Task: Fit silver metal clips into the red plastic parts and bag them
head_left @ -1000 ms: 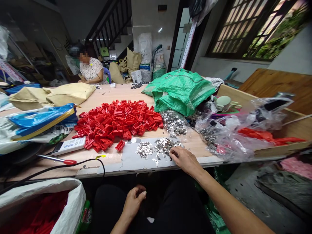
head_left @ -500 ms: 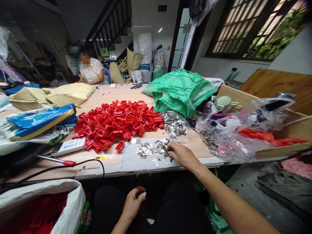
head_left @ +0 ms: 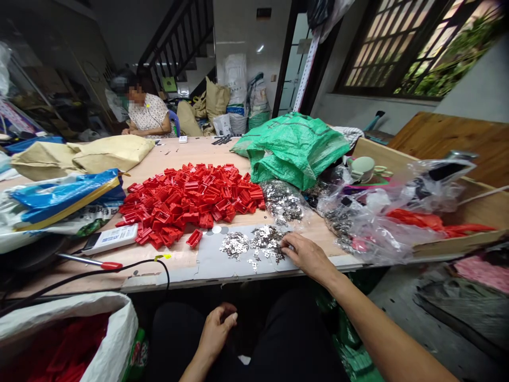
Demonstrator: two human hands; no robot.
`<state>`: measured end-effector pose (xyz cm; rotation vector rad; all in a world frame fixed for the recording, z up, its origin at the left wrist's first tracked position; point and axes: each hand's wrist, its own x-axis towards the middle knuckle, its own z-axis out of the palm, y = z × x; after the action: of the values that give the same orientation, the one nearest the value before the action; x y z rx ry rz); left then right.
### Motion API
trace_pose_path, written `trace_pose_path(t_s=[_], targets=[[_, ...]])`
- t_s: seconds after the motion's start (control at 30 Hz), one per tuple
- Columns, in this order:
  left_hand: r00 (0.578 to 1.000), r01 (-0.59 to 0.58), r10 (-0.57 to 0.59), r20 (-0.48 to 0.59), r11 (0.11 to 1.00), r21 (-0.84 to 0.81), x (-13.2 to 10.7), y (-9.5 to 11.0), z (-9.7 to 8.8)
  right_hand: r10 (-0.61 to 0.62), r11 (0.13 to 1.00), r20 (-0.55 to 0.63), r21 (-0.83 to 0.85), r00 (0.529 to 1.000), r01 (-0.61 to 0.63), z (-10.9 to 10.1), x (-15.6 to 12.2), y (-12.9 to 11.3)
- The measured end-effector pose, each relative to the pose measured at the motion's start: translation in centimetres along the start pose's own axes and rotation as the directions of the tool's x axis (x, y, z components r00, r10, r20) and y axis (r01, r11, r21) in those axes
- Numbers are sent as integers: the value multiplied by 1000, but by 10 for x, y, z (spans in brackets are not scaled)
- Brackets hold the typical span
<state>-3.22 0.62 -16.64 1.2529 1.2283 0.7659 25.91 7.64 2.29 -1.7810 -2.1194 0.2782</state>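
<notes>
My right hand point(head_left: 305, 257) rests at the right edge of a loose heap of small flat metal pieces point(head_left: 265, 237), fingers bent down and pressed together. Whether a piece is between the fingertips is too small to see. A second heap of shiny metal pieces point(head_left: 234, 244) lies just left of it, both on a grey sheet point(head_left: 210, 264) at the table's front edge. Low over my lap, my left hand point(head_left: 218, 328) is curled closed, thumb near the index finger; anything inside is hidden. One red plastic part point(head_left: 194, 239) lies apart from the large pile of red plastic parts point(head_left: 191, 196).
A clear bag of metal pieces point(head_left: 284, 201) lies by a green woven sack point(head_left: 294, 148). Plastic bags spill from a wooden tray point(head_left: 441, 244) at right. A white sack point(head_left: 119, 323) of red parts stands lower left. A person point(head_left: 147, 114) sits across the table.
My right hand has moved slightly right, from over the metal heap to its right edge. My left hand stays curled over my lap.
</notes>
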Motion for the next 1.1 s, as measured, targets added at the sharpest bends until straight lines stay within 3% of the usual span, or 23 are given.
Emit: trace_pose_path(t_s=[0.2,0.53,0.7,1.1], targets=[[1000,-2,2,9,1000,-6,0,0,1,-94,989,-9,117,996,94,1,-9,9],[1000,24,-24,-15,1000,-4,-1,5,0,-32,994,-64,98,997,38,9,-8,4],[999,29,-29,-13,1000,-3,-1,7,0,32,999,-12,14,999,-31,12,-4,-2],[999,30,-30,-12,1000,-4,0,4,0,33,999,17,0,999,-33,9,0,-4]])
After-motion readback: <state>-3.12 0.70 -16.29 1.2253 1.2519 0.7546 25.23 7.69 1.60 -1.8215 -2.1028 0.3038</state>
